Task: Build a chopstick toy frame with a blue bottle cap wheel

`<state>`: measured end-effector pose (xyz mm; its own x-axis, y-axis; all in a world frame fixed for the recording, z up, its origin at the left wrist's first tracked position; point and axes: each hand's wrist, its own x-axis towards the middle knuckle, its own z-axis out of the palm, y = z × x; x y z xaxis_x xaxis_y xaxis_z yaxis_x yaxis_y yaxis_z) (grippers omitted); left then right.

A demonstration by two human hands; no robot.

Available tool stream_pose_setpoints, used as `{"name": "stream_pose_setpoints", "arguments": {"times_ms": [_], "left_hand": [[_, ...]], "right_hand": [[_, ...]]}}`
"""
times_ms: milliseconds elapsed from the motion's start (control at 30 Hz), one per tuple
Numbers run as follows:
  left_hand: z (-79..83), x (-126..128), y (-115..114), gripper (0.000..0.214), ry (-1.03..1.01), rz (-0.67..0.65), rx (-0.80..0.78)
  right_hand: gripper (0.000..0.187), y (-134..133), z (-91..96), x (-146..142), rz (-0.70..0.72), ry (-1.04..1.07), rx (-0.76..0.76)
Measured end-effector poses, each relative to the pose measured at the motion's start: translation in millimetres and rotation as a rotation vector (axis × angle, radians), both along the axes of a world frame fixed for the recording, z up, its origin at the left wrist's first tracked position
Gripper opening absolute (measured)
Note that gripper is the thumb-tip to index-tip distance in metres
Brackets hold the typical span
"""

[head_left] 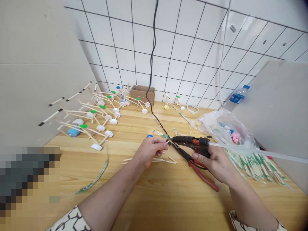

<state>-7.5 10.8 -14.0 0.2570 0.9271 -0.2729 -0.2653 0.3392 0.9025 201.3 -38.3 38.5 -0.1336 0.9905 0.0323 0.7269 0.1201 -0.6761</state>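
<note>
Back left on wooden table (156,199): cluster of stick-and-bottle-cap models (101,112). Behind them, cardboard box (141,93) against tiled wall (192,48). Far right: water bottle (238,95), plastic bag of caps (223,126), wrapped chopstick packs (260,165) beside it.

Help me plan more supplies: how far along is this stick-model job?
Done: a heap of models stands at the back left. In hand: the left hand pinches a stick at the nozzle of the glue gun held by the right hand. Left, likely: loose sticks on the table, wrapped sticks and a bag of caps, so plenty remains.
</note>
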Motion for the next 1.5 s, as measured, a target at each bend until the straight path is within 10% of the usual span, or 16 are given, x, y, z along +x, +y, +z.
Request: {"name": "stream_pose_setpoints", "arguments": {"times_ms": [900,1267,1500], "left_hand": [[3.9,0.9,-2.4,0.018,0.022,-0.003,-0.004],[-0.3,4.0,-4.5,0.018,0.041,-0.006,0.082],[-1.2,6.5,-7.0,0.016,0.021,-0.051,0.090]], "right_hand": [[0.030,11.3,-7.6,6.8,-0.066,0.198,0.075],[0.030,65.4,-21.9,19.7,-0.134,0.741,-0.121],[0.012,120.0,-26.9,10.6,-0.224,0.615,-0.263]]}}
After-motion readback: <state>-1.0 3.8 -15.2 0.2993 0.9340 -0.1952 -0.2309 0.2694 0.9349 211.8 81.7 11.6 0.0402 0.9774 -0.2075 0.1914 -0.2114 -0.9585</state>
